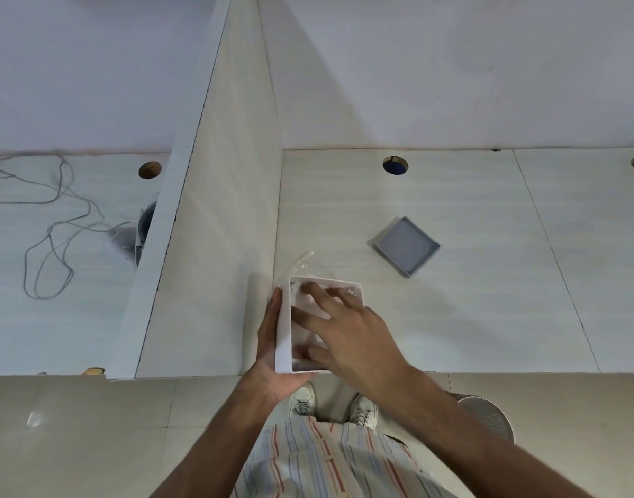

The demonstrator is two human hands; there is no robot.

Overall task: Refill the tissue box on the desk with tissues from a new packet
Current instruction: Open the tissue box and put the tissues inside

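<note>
Two hands work at a pale desk (pixel 452 318) beside a white partition (pixel 218 210): left hand (pixel 272 357) grips the open white tissue box (pixel 284 336) at the near edge, right hand (pixel 344 332) spread, fingers pressing tissues (pixel 308 310) inside; grey lid (pixel 407 246) well apart.

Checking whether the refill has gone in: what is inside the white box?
White tissues lie inside the box, with the right hand's fingers pressing on them. The hand covers much of the opening, so the fill level is hidden.

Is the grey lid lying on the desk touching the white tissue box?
Apart. The head view shows bare desk between the grey lid and the white tissue box.
</note>
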